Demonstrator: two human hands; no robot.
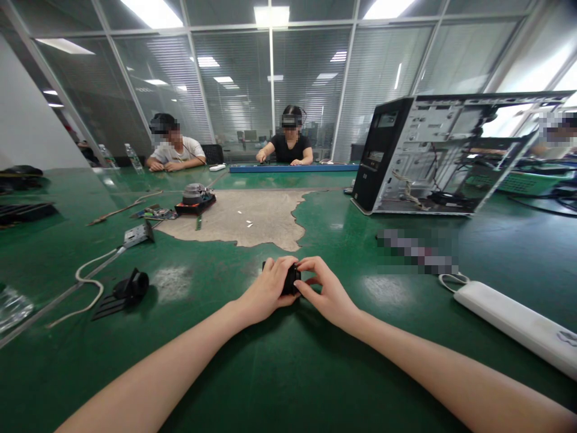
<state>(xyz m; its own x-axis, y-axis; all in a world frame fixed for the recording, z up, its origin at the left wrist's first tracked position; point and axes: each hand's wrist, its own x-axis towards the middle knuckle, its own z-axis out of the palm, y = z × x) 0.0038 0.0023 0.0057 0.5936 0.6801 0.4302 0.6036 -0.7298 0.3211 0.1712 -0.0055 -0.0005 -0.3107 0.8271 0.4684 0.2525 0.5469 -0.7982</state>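
Observation:
A small black object (291, 281) rests at the middle of the green table (279, 373); its exact kind is hidden by my fingers. My left hand (270, 284) wraps over it from the left, fingers across its top. From the right, the fingertips and thumb of my right hand (325, 287) pinch its right side. On the table to the left of my hands lies a black plastic part (130, 287) with a round end and flat prongs. Beyond my hands, a torn tan patch (256, 219) shows on the tabletop with small white bits on it.
An open computer case (419, 156) stands at the back right. A white power strip (514, 322) lies at the right. To the left are a metal box with a grey cable (139, 234) and a red-black device (195, 200). Two people sit across the table, near a blue bar (293, 169).

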